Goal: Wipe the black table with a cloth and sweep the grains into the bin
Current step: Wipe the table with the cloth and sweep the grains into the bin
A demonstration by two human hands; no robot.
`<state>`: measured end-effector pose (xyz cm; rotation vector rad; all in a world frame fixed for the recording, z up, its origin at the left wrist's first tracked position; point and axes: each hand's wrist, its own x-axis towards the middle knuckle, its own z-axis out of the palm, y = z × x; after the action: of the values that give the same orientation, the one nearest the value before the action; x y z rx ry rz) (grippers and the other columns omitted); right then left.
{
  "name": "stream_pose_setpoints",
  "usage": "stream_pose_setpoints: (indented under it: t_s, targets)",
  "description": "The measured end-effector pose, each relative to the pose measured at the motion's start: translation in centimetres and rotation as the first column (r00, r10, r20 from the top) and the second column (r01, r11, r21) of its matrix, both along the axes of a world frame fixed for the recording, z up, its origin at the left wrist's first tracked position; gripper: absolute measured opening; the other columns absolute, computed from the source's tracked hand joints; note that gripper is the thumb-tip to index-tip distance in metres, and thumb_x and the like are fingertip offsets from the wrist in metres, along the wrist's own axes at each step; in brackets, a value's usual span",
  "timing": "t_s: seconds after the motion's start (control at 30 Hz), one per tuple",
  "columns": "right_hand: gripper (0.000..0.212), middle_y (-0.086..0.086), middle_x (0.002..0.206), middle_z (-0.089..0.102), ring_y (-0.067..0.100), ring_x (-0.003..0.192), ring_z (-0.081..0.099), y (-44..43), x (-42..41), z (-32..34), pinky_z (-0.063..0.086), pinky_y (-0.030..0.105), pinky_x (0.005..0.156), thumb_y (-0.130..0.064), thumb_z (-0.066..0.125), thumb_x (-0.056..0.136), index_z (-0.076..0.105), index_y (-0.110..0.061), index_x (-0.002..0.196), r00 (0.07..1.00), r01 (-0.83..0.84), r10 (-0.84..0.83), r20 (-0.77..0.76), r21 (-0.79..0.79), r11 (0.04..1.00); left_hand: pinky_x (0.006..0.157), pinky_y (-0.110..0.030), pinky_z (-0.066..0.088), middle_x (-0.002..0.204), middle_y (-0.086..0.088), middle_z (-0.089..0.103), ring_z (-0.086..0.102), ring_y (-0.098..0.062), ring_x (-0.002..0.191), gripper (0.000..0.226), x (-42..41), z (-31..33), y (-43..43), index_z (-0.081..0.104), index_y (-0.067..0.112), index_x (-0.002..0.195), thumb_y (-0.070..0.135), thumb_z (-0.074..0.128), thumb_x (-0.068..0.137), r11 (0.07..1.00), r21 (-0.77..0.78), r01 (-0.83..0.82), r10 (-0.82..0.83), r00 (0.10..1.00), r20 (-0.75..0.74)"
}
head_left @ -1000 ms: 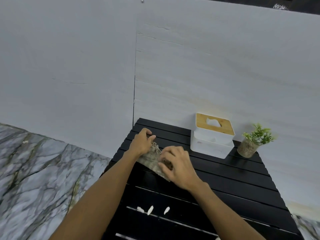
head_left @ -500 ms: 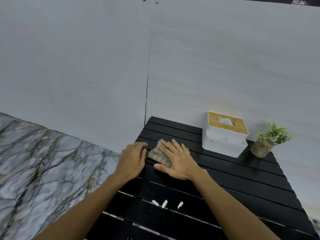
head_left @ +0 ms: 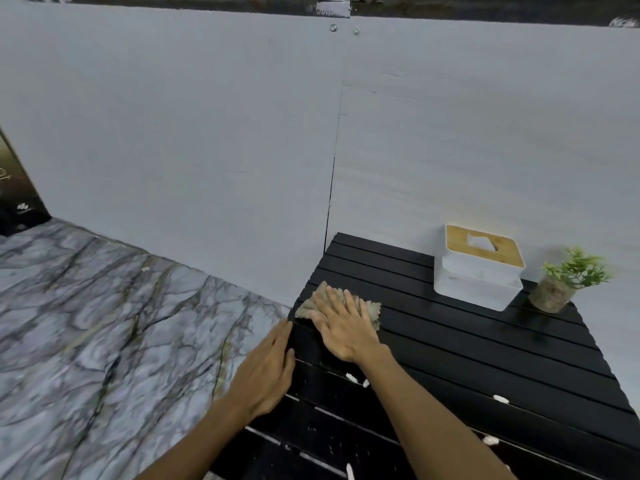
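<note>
Single view: head-worn, wide-angle. It looks forward and down from the person's own eye level. Both forearms enter from the bottom edge. The left hand [head_left: 266,372] and right hand [head_left: 346,327] sit just below mid-frame, near the lens. The black table [head_left: 485,358] fills the lower right, seen obliquely from its near left corner. A grey wall [head_left: 207,133] takes the upper half, facing the camera. A marble-patterned surface [head_left: 104,323] is at lower left. Straight edges bow toward the frame borders.

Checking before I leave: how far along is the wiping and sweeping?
Nothing looks finished. In hand: the right hand presses the cloth near the far-left corner of the black table, left hand at its edge. Left: white grains lie on the near slats; no bin visible.
</note>
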<state>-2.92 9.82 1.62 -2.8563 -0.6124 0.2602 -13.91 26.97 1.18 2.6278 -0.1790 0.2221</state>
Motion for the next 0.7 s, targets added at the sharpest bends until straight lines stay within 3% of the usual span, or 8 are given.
stream_pose_setpoints:
  t_s: [0.13,0.27,0.33,0.4,0.47,0.53,0.57,0.7]
  targets:
    - [0.056,-0.011,0.167,-0.01,0.019,0.153,-0.015,-0.4,-3.3,-0.1,-0.013,0.044,0.123,-0.056,0.007,0.104,0.002,-0.041,0.158,0.981,-0.194,0.194,0.007,0.012,0.981,0.108,-0.014,0.019,0.157,-0.004,0.03,0.034,-0.014,0.14,0.055,-0.7,0.2,0.1,0.016,0.015,0.153,0.018,0.034,0.101,0.996,-0.092,-0.014,0.012,1.0,-0.026]
    - [0.054,-0.008,0.166,0.018,0.004,0.151,0.005,-2.9,-4.6,0.0,0.004,0.041,0.126,-0.049,0.021,0.107,0.027,-0.031,0.157,0.952,-0.301,0.305,0.012,0.199,0.933,0.11,-0.012,0.006,0.161,-0.002,0.02,0.019,-0.011,0.146,0.051,-1.4,0.0,0.1,0.023,0.012,0.152,0.021,0.032,0.103,0.999,-0.049,-0.003,0.002,1.0,-0.018]
    - [0.043,-0.019,0.154,0.042,-0.008,0.144,0.022,-3.7,-4.9,1.0,0.018,0.038,0.123,-0.04,0.027,0.109,0.05,-0.031,0.145,0.973,-0.216,0.228,0.024,0.419,0.882,0.11,-0.012,0.001,0.161,-0.001,0.016,0.014,-0.01,0.147,0.051,-1.6,-0.2,0.4,0.025,0.01,0.152,0.025,0.03,0.103,0.999,-0.033,0.003,-0.003,1.0,-0.007]
    - [0.039,-0.038,0.131,0.055,-0.016,0.132,0.039,-3.7,-4.4,1.7,0.031,0.029,0.117,-0.033,0.028,0.111,0.063,-0.034,0.128,0.992,-0.123,0.081,0.097,0.59,0.798,0.11,-0.011,0.0,0.161,0.001,0.015,0.013,-0.009,0.147,0.051,-1.6,-0.2,0.6,0.025,0.011,0.152,0.029,0.029,0.104,0.999,-0.024,0.022,-0.022,1.0,0.008]
    - [0.048,-0.025,0.135,0.059,0.0,0.134,0.048,-2.9,-3.0,2.1,0.038,0.031,0.112,-0.046,0.023,0.108,0.061,-0.031,0.132,0.986,0.071,-0.151,0.072,0.637,0.768,0.108,-0.007,-0.005,0.161,0.003,0.012,0.009,-0.006,0.147,0.052,-1.5,-0.3,0.8,0.023,0.012,0.152,0.03,0.027,0.104,0.999,-0.012,0.039,-0.039,0.999,0.016]
    - [0.063,0.002,0.152,0.048,0.026,0.144,0.038,-1.7,-1.3,2.0,0.032,0.042,0.116,-0.054,0.016,0.104,0.047,-0.019,0.146,0.954,0.257,-0.299,0.002,0.507,0.823,0.103,-0.001,-0.011,0.159,0.008,0.008,0.004,-0.001,0.144,0.052,-1.5,-0.3,1.0,0.021,0.013,0.153,0.032,0.026,0.104,0.998,-0.007,0.058,-0.058,0.998,0.014]
    - [0.064,0.007,0.16,0.035,0.032,0.149,0.027,-1.1,-0.8,1.7,0.024,0.047,0.12,-0.052,0.016,0.105,0.039,-0.015,0.151,0.946,0.304,-0.323,-0.018,0.388,0.87,0.102,0.0,-0.012,0.158,0.01,0.007,0.003,0.0,0.143,0.052,-1.4,-0.4,1.1,0.02,0.013,0.153,0.032,0.026,0.104,0.998,-0.001,0.071,-0.071,0.997,0.014]
    - [0.069,0.001,0.168,-0.009,0.033,0.153,-0.014,1.8,-0.8,0.1,-0.013,0.057,0.12,-0.061,0.01,0.102,0.01,-0.025,0.16,0.961,0.275,-0.273,-0.031,0.117,0.954,0.106,-0.002,-0.002,0.161,0.01,0.009,0.007,0.002,0.145,0.051,-1.2,-0.6,1.7,0.025,0.016,0.152,0.035,0.026,0.105,0.994,-0.065,0.083,-0.086,0.995,-0.045]
